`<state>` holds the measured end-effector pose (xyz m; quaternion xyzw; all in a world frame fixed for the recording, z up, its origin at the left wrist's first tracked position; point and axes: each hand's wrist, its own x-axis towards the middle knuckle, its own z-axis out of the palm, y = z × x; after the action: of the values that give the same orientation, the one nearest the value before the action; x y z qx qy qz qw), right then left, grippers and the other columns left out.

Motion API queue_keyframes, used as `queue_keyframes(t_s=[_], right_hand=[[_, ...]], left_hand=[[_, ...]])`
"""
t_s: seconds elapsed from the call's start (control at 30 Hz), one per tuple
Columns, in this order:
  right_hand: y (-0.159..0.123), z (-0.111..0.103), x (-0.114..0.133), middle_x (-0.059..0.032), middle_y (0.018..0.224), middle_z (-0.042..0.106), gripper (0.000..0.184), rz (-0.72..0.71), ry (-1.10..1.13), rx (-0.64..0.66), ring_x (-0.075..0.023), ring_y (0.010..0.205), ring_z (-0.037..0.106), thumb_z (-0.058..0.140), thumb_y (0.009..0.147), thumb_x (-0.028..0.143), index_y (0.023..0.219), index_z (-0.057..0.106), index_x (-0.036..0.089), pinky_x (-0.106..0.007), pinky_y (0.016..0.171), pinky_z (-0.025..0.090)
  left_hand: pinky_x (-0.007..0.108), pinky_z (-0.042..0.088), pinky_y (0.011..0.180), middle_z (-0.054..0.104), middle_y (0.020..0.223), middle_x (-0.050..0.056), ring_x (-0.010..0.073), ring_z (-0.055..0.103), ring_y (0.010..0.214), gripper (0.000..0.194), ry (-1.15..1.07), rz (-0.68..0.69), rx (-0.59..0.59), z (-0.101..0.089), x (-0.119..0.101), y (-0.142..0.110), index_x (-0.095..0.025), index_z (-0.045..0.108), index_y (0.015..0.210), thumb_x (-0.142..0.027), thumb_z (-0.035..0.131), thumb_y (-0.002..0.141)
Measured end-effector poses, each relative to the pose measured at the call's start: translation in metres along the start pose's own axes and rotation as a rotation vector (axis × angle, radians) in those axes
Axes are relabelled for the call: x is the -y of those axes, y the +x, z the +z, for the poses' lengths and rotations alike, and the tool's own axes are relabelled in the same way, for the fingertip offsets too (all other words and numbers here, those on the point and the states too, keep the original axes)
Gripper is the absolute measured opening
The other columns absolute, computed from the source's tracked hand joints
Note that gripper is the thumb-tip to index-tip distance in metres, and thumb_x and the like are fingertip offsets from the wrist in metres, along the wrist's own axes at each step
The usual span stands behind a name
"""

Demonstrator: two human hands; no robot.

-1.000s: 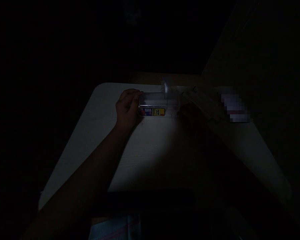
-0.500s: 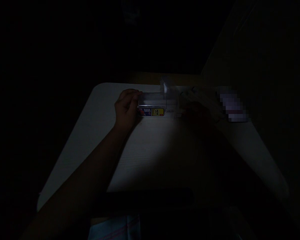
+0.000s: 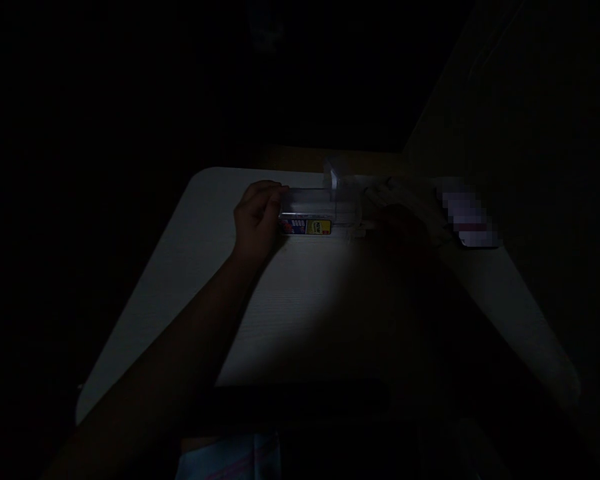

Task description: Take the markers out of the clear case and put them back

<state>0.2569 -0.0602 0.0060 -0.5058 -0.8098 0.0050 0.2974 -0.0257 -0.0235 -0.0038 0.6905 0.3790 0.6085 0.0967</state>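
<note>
A clear plastic box (image 3: pixel 307 202) with a blue and yellow label lies on its side on the white table (image 3: pixel 180 267). Around its left end my left hand (image 3: pixel 257 217) is closed, thumb toward me. A clear flap (image 3: pixel 332 177) sticks up at the box's far right part. My right hand (image 3: pixel 400 230) is in deep shadow at the box's right end, close to a small pale piece there. Its fingers are too dark to make out.
A phone (image 3: pixel 470 217), blurred by pixels, lies at the table's right side. Between it and the box is a crumpled, pale see-through wrapper or bag (image 3: pixel 405 193). Everything past the table's edges is nearly black. Light blue cloth (image 3: pixel 230 457) shows at the bottom.
The view has shifted slightly, so everything sits a little lower and to the right. Both hands stay by the box; the upright flap looks slightly smaller or turned.
</note>
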Motion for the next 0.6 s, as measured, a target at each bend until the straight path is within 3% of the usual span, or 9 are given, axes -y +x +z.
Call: queue_keyframes(t_s=[0.23, 0.43, 0.6], right_hand=[[0.004, 0.004, 0.005, -0.0097, 0.11, 0.068, 0.034, -0.06, 0.005, 0.101, -0.0218, 0.103, 0.061, 0.041, 0.091, 0.026, 0.11, 0.067, 0.019, -0.037, 0.09, 0.047], [0.004, -0.004, 0.003, -0.0109, 0.114, 0.068, 0.036, -0.061, -0.083, 0.073, -0.0243, 0.104, 0.062, 0.041, 0.091, 0.027, 0.114, 0.066, 0.017, -0.04, 0.091, 0.046], [0.007, 0.007, 0.013, -0.0125, 0.115, 0.068, 0.035, -0.138, -0.122, 0.103, -0.0264, 0.104, 0.063, 0.045, 0.088, 0.024, 0.114, 0.067, 0.015, -0.041, 0.089, 0.047]], left_hand=[[0.032, 0.05, 0.088, 0.065, 0.097, 0.001, 0.0147, 0.061, 0.098, 0.028, 0.004, -0.007, -0.008, 0.0, -0.001, 0.001, -0.025, 0.07, 0.093, -0.042, 0.049, 0.091], [0.033, 0.049, 0.09, 0.065, 0.099, 0.002, 0.015, 0.061, 0.099, 0.026, -0.001, -0.027, 0.004, -0.002, -0.001, 0.001, -0.025, 0.07, 0.095, -0.039, 0.049, 0.091], [0.033, 0.049, 0.09, 0.065, 0.099, 0.002, 0.0144, 0.061, 0.099, 0.026, 0.01, -0.024, 0.016, -0.003, -0.002, 0.002, -0.026, 0.07, 0.097, -0.038, 0.048, 0.092]])
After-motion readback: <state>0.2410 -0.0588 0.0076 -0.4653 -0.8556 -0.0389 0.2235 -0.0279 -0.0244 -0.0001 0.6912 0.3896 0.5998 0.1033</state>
